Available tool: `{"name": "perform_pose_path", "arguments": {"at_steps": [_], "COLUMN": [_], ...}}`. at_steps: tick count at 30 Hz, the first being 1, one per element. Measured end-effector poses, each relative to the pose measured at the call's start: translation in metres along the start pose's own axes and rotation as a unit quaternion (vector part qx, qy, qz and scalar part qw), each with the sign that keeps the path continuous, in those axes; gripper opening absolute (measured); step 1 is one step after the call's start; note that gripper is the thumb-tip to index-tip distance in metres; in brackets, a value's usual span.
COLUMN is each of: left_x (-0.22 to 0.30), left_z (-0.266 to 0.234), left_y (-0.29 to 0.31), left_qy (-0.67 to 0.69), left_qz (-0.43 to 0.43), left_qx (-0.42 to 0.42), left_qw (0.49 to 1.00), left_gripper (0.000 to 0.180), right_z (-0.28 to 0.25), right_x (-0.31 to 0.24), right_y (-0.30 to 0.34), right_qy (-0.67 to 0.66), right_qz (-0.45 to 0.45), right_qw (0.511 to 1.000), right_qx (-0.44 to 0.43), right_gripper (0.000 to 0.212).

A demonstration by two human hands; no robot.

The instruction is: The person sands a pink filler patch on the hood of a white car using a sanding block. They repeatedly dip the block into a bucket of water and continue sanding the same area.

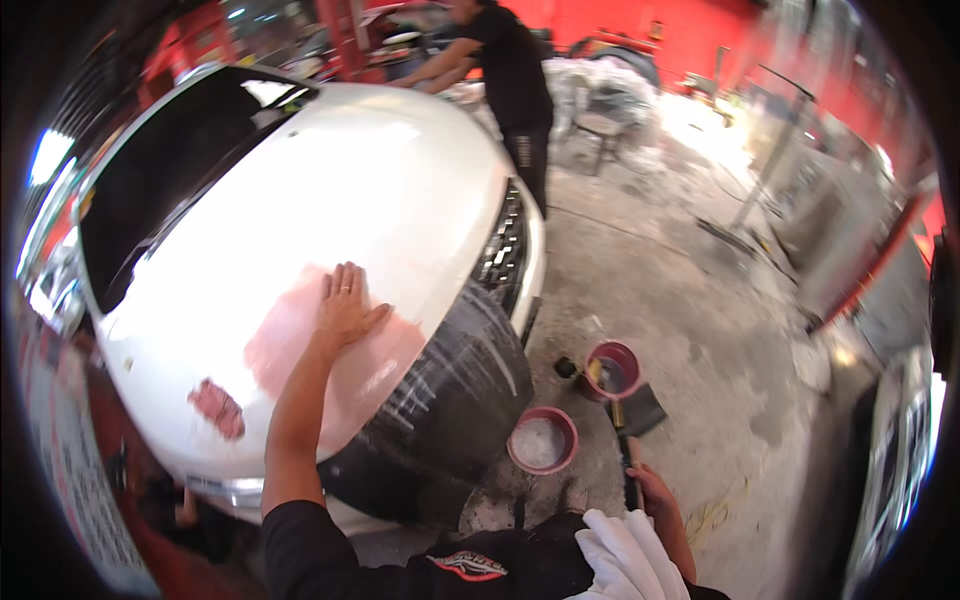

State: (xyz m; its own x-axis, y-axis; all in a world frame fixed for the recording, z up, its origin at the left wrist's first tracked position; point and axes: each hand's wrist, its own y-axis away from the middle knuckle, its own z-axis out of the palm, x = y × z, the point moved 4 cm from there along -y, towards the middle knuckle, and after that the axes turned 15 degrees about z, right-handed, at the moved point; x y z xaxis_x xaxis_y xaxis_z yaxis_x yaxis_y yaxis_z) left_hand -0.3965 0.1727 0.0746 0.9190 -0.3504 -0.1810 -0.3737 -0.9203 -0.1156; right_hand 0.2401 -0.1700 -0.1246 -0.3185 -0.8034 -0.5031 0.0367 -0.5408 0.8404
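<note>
White paint covers most of the hood [385, 195], which spans roughly eight to twelve o'clock. It should handle as broad, stiff sheet, too heavy to shift, smooth and easily scratched; a flat palm suits it better than a grasp. Its nose points near four o'clock, the car's long axis running back toward ten. At nine, the left hand [345, 311] lies flat on the pink patch [285, 345], clasping nothing; the right hand [657, 492], around half past four, is wrapped on a dark-handled tool [630, 462].
</note>
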Motion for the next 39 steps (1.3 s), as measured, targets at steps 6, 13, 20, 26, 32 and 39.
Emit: {"name": "perform_pose_path", "arguments": {"at_steps": [6,13,20,26,32,39], "left_x": [-0.006,-0.003,-0.010,-0.004,0.002,-0.003], "left_z": [-0.008,0.000,-0.018,-0.022,-0.008,-0.015], "left_y": [-0.049,0.075,0.219,0.293,0.339,0.233], "left_qy": [0.037,0.013,0.001,0.032,0.025,-0.015], "left_qz": [0.029,0.173,0.195,0.186,0.248,0.253], "left_qx": [-0.014,0.012,0.023,0.012,0.002,0.006], "left_qw": [0.999,0.985,0.981,0.982,0.968,0.967], "left_gripper": [0.103,0.093,0.089,0.076,0.071,0.090], "right_z": [0.122,0.201,0.236,0.235,0.217,0.181], "right_x": [0.079,0.087,0.072,0.076,0.086,0.106], "right_y": [0.032,0.037,0.050,0.054,0.051,0.072], "right_qy": [0.050,0.005,0.000,-0.012,-0.027,-0.062], "right_qz": [0.009,-0.054,-0.079,-0.069,-0.085,-0.112], "right_qw": [0.998,0.995,0.989,0.991,0.991,0.990], "right_qx": [-0.034,-0.079,-0.121,-0.116,-0.101,-0.054], "right_gripper": [0.053,0.042,0.039,0.069,0.058,0.036]}}
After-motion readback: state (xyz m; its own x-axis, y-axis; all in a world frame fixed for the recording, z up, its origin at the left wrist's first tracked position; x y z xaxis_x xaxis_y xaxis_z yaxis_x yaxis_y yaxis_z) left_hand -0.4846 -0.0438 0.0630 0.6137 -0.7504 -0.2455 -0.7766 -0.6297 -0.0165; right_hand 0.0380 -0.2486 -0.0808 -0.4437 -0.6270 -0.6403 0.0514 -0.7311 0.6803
